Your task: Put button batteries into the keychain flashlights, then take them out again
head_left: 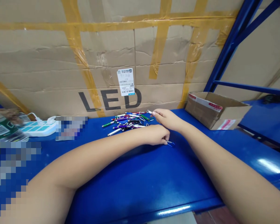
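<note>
Left forearm [84,165] crosses the blue metal shelf top [140,189], past a white power strip [38,129] and a loose pile of pen-shaped keychain lights [126,122]. Left hand [157,134] curls, fingers nearly closed at a small blue carabiner [170,143], hold unclear. Right hand [166,119] pinches a silver clip [149,111] at the pile's edge, fingers almost shut; tugging could snag linked clips and scatter pens toward the open cardboard box [216,110].
</note>
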Demonstrator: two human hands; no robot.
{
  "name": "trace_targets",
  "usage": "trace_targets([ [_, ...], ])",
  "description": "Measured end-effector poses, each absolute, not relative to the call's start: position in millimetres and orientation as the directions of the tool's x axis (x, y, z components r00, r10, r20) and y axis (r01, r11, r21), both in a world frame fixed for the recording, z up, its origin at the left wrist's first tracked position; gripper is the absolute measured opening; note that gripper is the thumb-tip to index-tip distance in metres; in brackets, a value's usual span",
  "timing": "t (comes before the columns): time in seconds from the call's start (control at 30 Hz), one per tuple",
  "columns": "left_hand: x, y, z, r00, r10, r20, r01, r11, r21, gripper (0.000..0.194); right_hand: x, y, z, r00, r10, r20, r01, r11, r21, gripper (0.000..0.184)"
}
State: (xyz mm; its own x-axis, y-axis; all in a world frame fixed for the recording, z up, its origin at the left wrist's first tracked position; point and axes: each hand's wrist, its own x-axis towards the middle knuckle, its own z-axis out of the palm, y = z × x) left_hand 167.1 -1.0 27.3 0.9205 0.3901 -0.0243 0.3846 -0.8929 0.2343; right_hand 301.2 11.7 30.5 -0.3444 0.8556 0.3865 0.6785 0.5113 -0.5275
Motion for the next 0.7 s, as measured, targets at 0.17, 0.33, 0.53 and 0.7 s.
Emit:
trace_targets([
  [0.17, 126, 2, 37, 0.863, 0.499, 0.076, 0.432, -0.808, 0.400, 0.010, 301, 15, 28, -0.345, 0.860, 0.376, 0.658, 0.508, -0.557, 0.033],
  [0.33, 72, 11, 36, 0.617, 0.780, 0.104, 0.450, -0.458, 0.767, 0.007, 290, 12, 24, -0.370, 0.864, 0.341, 0.603, 0.503, -0.620, 0.034],
  [0.53, 50, 12, 21, 0.539, 0.835, 0.115, 0.424, -0.386, 0.819, 0.010, 264, -1, 19, -0.351, 0.880, 0.321, 0.562, 0.472, -0.679, 0.031],
  [0.7, 47, 11, 14, 0.529, 0.825, 0.196, 0.347, -0.422, 0.838, 0.010, 241, -5, 12, -0.268, 0.893, 0.362, 0.564, 0.450, -0.692, 0.022],
])
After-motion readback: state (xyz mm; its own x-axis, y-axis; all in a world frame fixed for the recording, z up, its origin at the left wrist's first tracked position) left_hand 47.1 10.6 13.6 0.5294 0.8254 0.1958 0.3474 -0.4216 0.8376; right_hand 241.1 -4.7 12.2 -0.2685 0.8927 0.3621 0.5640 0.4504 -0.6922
